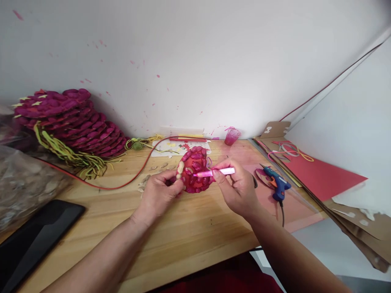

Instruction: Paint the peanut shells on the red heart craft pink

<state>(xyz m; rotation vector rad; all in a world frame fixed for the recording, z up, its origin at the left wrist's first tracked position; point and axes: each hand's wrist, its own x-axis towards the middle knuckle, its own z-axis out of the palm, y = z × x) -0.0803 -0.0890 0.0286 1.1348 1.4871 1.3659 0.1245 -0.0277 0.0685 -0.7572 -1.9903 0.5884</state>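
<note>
My left hand (160, 191) pinches the left rim of a round red piece (196, 188) covered with peanuts, tilted up above the table. Most of its peanuts are painted magenta, while a few at the left edge (181, 167) are still bare tan. Closed around a white-handled paintbrush (226, 171) with a pink front end, my right hand (236, 187) is at the piece's right side. The brush tip lies over the middle of the piece, among the peanuts; whether it touches is hard to tell.
Magenta peanut discs (100, 134) are stacked at left beside a plastic bag of peanuts (24, 179) and a black phone (39, 232). A paint cup (232, 136) stands by the wall. At right lie a blue glue gun (278, 185) and red card (324, 171). A red cord (122, 186) crosses the table.
</note>
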